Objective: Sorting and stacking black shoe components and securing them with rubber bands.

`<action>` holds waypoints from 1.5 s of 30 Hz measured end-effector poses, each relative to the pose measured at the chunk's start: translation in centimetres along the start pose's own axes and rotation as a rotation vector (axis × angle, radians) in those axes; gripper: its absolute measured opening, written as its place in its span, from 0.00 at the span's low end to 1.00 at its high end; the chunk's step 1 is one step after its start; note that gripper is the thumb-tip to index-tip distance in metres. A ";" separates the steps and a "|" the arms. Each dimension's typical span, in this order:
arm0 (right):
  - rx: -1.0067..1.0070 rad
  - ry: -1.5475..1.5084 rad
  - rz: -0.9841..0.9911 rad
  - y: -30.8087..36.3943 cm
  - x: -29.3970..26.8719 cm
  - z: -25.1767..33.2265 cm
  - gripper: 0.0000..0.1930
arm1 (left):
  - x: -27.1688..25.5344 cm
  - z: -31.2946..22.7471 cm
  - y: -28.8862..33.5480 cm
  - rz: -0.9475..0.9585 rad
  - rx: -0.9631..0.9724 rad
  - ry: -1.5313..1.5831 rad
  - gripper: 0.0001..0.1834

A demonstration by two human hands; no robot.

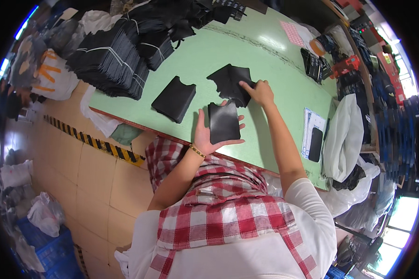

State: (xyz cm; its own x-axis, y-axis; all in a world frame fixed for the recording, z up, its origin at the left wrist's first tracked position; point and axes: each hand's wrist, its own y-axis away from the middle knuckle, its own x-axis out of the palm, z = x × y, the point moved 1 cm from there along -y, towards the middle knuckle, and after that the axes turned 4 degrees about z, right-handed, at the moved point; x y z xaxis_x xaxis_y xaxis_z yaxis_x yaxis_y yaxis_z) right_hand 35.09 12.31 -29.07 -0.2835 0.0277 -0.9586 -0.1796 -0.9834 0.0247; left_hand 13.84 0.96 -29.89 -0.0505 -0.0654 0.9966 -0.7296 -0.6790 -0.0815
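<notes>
My left hand (203, 136), palm up with fingers spread around the edges, holds a flat black leather-like piece (224, 123) with a notched top. My right hand (260, 93) pinches the right edge of a loose group of black cut pieces (230, 79) just beyond it; the thumb lies on top and the other fingers are partly hidden. To the left, a neat stack of similar notched black pieces (174, 100) rests on the green tabletop (172, 132).
Tall bundles of black pieces (111, 60) tied with white string stand at the far left. A black phone (315, 144) lies on papers (308, 128) at the right, beside a white plastic bag (344, 139). A red tool (345, 66) sits near the shelf.
</notes>
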 end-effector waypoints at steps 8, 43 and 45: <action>-0.192 -0.603 -0.179 -1.9 -0.2 -1.7 0.15 | -1.1 -0.6 0.0 -0.009 -0.004 0.035 0.40; -0.248 -0.191 0.686 0.1 -6.0 -8.3 0.12 | -2.2 -0.4 0.1 -0.018 -0.111 0.017 0.48; -0.207 -0.372 0.710 2.5 -8.6 -6.4 0.12 | -1.9 -0.6 0.2 -0.055 -0.082 0.018 0.48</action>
State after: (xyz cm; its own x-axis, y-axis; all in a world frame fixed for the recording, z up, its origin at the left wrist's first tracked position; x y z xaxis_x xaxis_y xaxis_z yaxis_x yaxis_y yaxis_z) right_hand 43.08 8.45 -22.54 -0.5637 -0.5905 -0.5775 0.3262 -0.8015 0.5012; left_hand 13.37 1.43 -31.82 -0.0204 -0.0154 0.9997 -0.7852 -0.6187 -0.0256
